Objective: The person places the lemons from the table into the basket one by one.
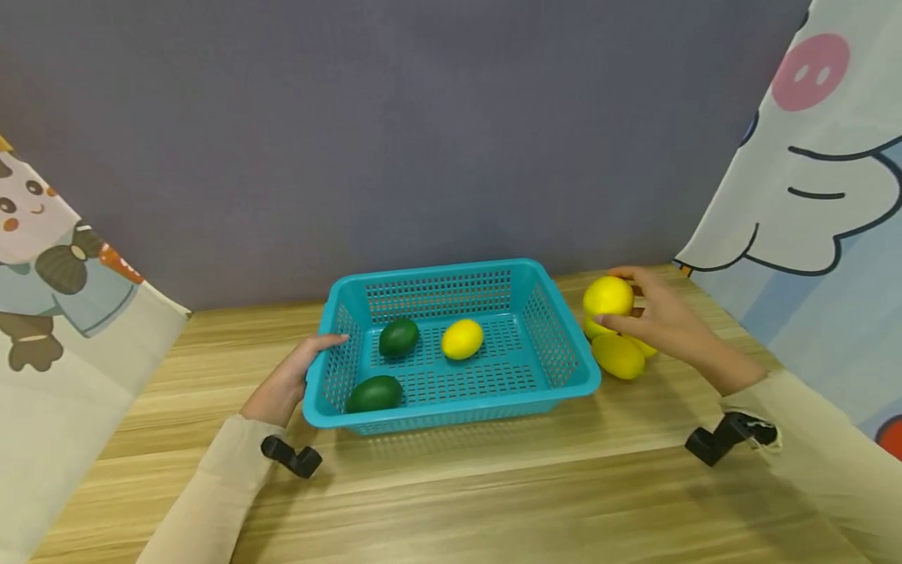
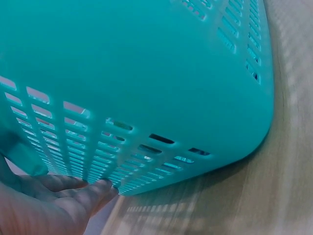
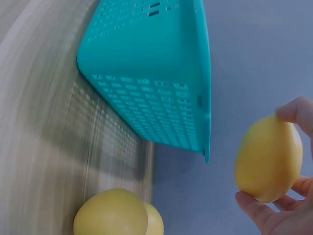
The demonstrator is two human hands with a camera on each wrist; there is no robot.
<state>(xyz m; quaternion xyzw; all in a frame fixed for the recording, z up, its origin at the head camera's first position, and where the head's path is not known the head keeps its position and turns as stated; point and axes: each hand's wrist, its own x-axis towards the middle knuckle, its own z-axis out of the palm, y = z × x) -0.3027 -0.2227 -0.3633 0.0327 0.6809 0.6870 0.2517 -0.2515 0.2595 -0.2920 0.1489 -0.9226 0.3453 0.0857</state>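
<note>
A turquoise plastic basket (image 1: 451, 417) with slotted walls stands on the table. At its left end, my left hand (image 1: 290, 377) grips the rim, thumb over the edge; the left wrist view has the fingers (image 2: 93, 193) against the slotted outer wall. In the basket are a lemon (image 1: 462, 339) and two dark green avocado-shaped fruits (image 1: 398, 338). My right hand (image 1: 662, 313) pinches another lemon (image 3: 269, 159) between thumb and fingers, raised beside the basket's right end. Below it, several more lemons (image 1: 618, 356) lie in a cluster on the table.
The wood-grain table (image 1: 493, 501) runs back to a grey upright panel (image 1: 451, 141). Cartoon-printed cloths hang at both sides, one with a white figure (image 1: 817, 204) on the right. Black camera mounts sit on both wrists.
</note>
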